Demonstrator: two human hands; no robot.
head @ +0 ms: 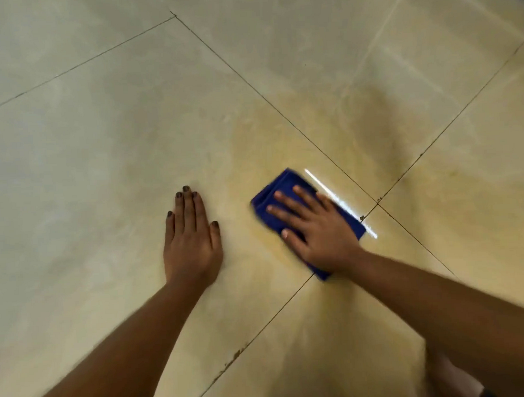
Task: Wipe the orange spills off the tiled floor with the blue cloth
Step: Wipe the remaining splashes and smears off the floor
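A folded blue cloth (284, 187) lies flat on the beige tiled floor (108, 139), right of centre. My right hand (316, 229) presses down on it with fingers spread, covering most of it. A faint orange-yellow smear (270, 147) spreads over the tiles around and beyond the cloth. My left hand (191, 234) rests palm down on the floor to the left of the cloth, fingers together, holding nothing.
Dark grout lines (249, 84) cross the floor and meet at a corner (377, 202) just right of the cloth. A bright light reflection (336, 199) streaks beside the cloth. Brown specks sit in the grout near the bottom (236, 354).
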